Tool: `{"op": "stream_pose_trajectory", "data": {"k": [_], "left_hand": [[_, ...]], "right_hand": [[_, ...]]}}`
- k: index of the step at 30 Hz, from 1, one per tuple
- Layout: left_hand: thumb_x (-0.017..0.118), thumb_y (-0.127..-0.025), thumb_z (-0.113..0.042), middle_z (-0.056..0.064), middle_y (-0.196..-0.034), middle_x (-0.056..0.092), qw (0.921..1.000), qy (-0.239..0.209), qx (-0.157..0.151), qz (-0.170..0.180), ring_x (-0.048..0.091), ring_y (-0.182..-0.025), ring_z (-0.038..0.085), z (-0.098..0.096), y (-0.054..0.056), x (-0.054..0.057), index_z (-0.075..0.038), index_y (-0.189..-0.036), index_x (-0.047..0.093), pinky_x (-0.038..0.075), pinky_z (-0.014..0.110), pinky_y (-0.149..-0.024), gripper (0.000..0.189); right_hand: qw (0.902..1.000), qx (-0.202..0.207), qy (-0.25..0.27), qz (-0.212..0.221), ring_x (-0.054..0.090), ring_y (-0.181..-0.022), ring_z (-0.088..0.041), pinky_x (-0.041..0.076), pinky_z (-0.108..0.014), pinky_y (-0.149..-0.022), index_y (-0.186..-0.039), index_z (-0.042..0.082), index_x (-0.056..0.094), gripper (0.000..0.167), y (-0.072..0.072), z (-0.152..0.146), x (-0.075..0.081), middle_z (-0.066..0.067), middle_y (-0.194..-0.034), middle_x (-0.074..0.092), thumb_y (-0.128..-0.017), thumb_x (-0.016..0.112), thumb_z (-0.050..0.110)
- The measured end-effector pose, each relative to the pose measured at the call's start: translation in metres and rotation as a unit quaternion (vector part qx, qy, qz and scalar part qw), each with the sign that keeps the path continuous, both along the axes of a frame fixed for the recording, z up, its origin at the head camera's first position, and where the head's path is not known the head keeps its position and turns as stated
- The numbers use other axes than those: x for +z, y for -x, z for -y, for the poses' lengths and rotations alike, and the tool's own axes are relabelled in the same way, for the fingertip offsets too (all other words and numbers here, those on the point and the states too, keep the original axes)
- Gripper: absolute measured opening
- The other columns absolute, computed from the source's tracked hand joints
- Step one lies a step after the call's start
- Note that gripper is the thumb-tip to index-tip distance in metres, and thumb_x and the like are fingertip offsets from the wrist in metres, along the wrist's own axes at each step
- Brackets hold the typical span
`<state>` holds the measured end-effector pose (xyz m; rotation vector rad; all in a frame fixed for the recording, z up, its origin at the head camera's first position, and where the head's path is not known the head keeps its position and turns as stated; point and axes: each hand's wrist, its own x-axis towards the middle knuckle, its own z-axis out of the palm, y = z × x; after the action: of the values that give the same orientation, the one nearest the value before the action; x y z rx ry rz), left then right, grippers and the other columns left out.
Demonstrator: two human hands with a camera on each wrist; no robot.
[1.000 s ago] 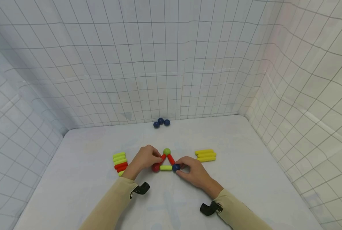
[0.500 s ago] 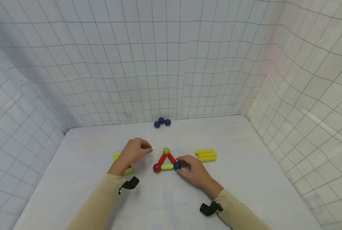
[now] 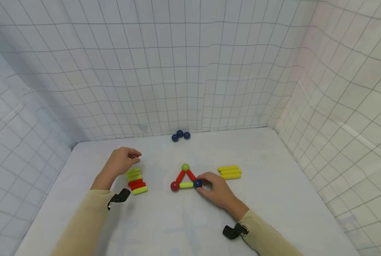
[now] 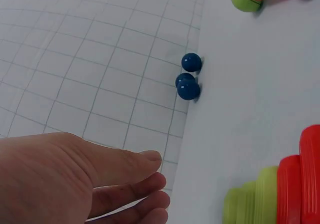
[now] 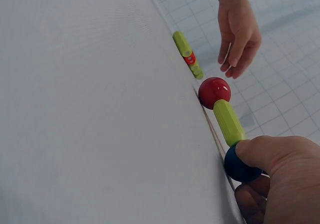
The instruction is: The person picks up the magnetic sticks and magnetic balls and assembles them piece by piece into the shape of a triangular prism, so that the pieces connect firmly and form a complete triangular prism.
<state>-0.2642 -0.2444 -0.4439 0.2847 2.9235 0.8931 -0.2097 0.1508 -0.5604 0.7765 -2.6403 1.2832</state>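
A triangle of three balls joined by three short rods lies mid-table in the head view. Its corners are a green ball (image 3: 185,167), a red ball (image 3: 175,186) and a blue ball (image 3: 197,183). Two red rods (image 3: 191,175) meet at the green ball; a lime rod (image 5: 229,122) links red and blue. My right hand (image 3: 217,190) pinches the blue ball between thumb and fingers. Held in the air with nothing in its relaxed fingers, my left hand (image 3: 120,161) is nearest to a row of lime rods (image 3: 140,190) and red rods (image 3: 137,184).
Three loose blue balls (image 3: 180,134) sit together near the back wall. Several yellow rods (image 3: 230,172) lie side by side right of the triangle. White gridded cloth walls (image 3: 164,71) enclose the white table (image 3: 177,220) at the back and sides.
My left hand has let go of the triangle's left side and moved left, past the row of lime and red rods. The right hand has stayed at the blue ball.
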Motion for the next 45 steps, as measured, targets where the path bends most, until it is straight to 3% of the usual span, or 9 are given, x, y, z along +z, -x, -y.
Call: {"op": "stream_pose_trajectory", "data": {"k": [11,20,27,39,45], "left_hand": [[0.069,-0.104,-0.01,0.022,-0.118,0.072,0.9942,0.051,0.002,0.094,0.066,-0.106,0.038,0.024,0.0,-0.017,0.004,-0.125,0.076,0.057,0.056,-0.094,0.027],[0.068,-0.1,0.001,0.021,-0.118,0.074,0.9929,0.058,-0.007,0.104,0.067,-0.108,0.038,0.027,0.004,-0.029,0.005,-0.123,0.076,0.057,0.056,-0.096,0.025],[0.069,-0.098,0.001,0.02,-0.113,0.074,0.9932,0.084,-0.013,0.08,0.068,-0.102,0.035,0.024,0.007,-0.035,0.007,-0.119,0.076,0.058,0.054,-0.092,0.023],[0.076,-0.098,-0.006,0.019,-0.11,0.075,0.9925,0.096,-0.027,0.071,0.069,-0.099,0.033,0.026,0.014,-0.038,0.01,-0.12,0.074,0.06,0.052,-0.091,0.027],[0.078,-0.098,-0.012,0.018,-0.108,0.074,0.9931,0.088,-0.018,0.076,0.068,-0.097,0.032,0.028,0.018,-0.041,0.01,-0.121,0.074,0.06,0.053,-0.09,0.032]], "right_hand": [[0.9999,0.008,0.004,0.005,0.064,-0.101,-0.006,0.058,-0.031,-0.091,-0.127,0.02,0.075,0.033,0.0,0.0,-0.004,0.014,-0.115,0.07,-0.096,0.086,0.018],[0.9999,0.01,0.001,0.005,0.064,-0.102,-0.007,0.057,-0.032,-0.091,-0.127,0.021,0.075,0.032,0.001,-0.001,-0.004,0.014,-0.116,0.07,-0.097,0.086,0.02],[1.0,0.006,-0.003,-0.002,0.064,-0.101,-0.007,0.058,-0.032,-0.091,-0.127,0.021,0.074,0.031,0.0,-0.001,-0.003,0.013,-0.115,0.07,-0.097,0.085,0.02],[1.0,0.003,0.0,0.006,0.063,-0.101,-0.006,0.058,-0.032,-0.091,-0.126,0.021,0.075,0.032,0.001,-0.002,-0.002,0.016,-0.114,0.069,-0.096,0.086,0.019],[0.9999,0.004,0.003,0.011,0.063,-0.102,-0.006,0.057,-0.032,-0.091,-0.126,0.022,0.075,0.031,0.001,-0.003,-0.002,0.017,-0.115,0.069,-0.097,0.086,0.019]]}}
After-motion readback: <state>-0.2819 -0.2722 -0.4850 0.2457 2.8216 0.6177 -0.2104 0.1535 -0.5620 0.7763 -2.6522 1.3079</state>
